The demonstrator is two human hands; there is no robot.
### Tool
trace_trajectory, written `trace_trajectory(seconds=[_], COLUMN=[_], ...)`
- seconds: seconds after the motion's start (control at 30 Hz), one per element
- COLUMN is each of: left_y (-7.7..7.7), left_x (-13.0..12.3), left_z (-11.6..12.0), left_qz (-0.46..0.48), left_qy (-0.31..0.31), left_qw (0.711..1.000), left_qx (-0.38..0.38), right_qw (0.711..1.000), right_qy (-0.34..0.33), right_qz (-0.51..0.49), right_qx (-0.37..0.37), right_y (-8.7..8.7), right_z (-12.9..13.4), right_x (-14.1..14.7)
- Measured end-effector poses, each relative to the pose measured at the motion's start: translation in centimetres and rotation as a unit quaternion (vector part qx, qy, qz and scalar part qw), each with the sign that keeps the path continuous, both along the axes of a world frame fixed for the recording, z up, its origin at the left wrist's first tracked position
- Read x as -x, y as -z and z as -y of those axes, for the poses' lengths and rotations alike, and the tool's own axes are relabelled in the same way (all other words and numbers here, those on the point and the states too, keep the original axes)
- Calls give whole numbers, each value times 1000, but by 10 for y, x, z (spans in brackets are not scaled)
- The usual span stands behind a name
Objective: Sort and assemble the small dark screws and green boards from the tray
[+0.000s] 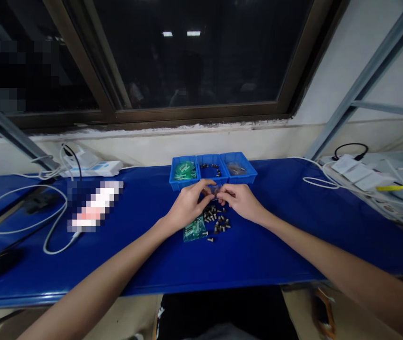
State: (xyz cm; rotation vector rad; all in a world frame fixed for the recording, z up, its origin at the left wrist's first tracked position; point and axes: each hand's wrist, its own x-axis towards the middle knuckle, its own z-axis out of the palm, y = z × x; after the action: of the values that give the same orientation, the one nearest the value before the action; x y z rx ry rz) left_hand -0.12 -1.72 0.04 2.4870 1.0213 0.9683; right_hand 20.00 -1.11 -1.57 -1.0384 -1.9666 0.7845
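Observation:
Just in front of the blue bins, a small clear plastic bag (215, 190) is held up between my hands. My left hand (190, 203) grips its left side with thumb and fingers. At its right edge the fingers of my right hand (241, 200) are pinched together; whether a small part is also in them I cannot make out. Below the hands lies a loose pile of short dark-and-silver screws (221, 224). A greenish clear bag with small silvery pieces (195, 230) lies under my left wrist, and a single screw (210, 240) lies nearer the front edge.
Three joined blue bins hold green-bagged pieces (184, 170), several dark screws (210, 166) and clear bags (237, 168). A blurred-out device with a white cable (56, 236) is at left. Power strips (97, 168) and adapters (360, 172) stand at both sides of the blue table (145, 269).

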Motion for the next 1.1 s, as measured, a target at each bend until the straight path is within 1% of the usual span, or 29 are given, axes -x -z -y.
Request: trace_trajectory(seconds=[0.1,0.17,0.37,0.43,0.53,0.67,0.87,1.0,1.1], left_y=[0,1,2,2,2,3,3,1,-2], left_x=[0,1,5,5,5,4,5,6,5], left_z=[1,1,1,1,1,0,-1,1,3], left_qz=[-22,-47,-104,-114,-107,-98,-82,-57,-100], left_qy=[4,3,-24,-29,-43,-55,-65,-74,-48], left_qw=[1000,998,990,987,984,984,986,988,984], left_qx=[-21,-42,-97,-113,-132,-139,-127,-120,-139], right_qw=[1000,1000,999,998,998,994,997,996,993], right_qy=[6,9,-37,-43,-36,-17,-24,-5,-9], right_qz=[18,13,-31,-39,-52,-106,-65,-85,-111], right_qx=[-19,-24,-6,-3,0,19,14,23,44], right_y=[-1,-2,-2,-1,0,0,1,-1,-5], right_z=[1,2,2,3,3,3,2,3,4], right_x=[0,0,0,0,1,1,1,1,1])
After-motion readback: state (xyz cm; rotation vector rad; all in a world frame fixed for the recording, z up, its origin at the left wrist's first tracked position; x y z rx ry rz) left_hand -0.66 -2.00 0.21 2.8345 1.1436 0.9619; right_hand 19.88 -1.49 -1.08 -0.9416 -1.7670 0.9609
